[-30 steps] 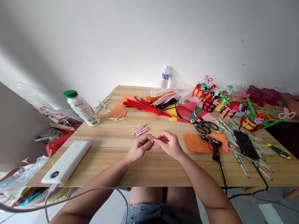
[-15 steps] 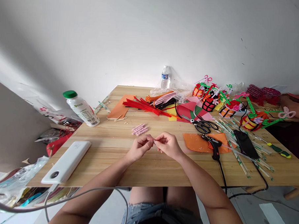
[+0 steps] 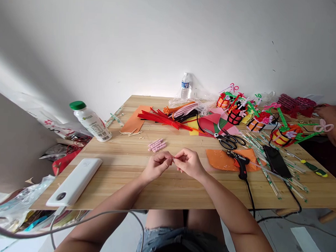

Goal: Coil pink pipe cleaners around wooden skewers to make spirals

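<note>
Fingertips together in a pinch, my left hand (image 3: 158,166) meets my right hand (image 3: 189,164) over the front middle of the table. Between them is a tiny, thin reddish-pink thing, mostly hidden and too small to name. Just beyond my left hand lie several pink-and-white wound sticks (image 3: 156,145), side by side. To the right of my right hand, a black hot glue gun (image 3: 241,164) rests on an orange sheet (image 3: 218,160). Open black-handled scissors (image 3: 228,141) lie behind it.
Red pipe cleaners (image 3: 162,119) lie at the back middle. Decorated little baskets (image 3: 257,124), a phone (image 3: 276,161) and a screwdriver (image 3: 313,167) are at right. A power bank (image 3: 75,181) and a white bottle (image 3: 91,123) stand left. Another person's arm (image 3: 335,127) shows far right.
My hands stay nearly still in the same pinch, with a little more of the reddish thing showing between the fingertips. The other person's arm at far right has shifted.
</note>
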`<state>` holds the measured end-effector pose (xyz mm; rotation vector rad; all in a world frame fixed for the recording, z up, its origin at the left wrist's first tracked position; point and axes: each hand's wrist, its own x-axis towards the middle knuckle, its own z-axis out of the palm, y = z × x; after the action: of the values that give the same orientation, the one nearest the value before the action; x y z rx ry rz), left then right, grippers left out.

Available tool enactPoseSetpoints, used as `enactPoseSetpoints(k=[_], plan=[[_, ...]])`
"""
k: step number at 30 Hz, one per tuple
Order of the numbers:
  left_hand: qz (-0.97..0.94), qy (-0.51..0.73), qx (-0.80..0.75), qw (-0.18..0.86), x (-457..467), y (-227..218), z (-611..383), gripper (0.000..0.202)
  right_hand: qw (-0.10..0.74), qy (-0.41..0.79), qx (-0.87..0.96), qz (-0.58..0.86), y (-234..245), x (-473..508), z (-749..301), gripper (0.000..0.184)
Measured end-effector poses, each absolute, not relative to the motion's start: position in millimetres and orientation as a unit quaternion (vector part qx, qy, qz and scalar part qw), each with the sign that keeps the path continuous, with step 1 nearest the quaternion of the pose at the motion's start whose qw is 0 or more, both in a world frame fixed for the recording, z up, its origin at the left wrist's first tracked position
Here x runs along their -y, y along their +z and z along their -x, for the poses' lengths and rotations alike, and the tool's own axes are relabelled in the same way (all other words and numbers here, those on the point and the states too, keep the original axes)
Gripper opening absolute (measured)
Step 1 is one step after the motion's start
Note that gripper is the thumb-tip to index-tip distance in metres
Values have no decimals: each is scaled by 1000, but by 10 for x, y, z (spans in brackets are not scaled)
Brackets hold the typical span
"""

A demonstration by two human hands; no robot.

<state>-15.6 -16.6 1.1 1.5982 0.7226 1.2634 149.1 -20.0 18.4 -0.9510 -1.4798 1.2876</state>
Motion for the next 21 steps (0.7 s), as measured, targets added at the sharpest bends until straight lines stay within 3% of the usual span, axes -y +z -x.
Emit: enactPoseSetpoints(k=[10,21], plan=[[-654,529,-301,449,177,37,153,31,468,517,611,374,160,207,-1488,22],[-578,537,-314,529,168,-61,142,31,479,494,633,355,167,221,-1471,24]])
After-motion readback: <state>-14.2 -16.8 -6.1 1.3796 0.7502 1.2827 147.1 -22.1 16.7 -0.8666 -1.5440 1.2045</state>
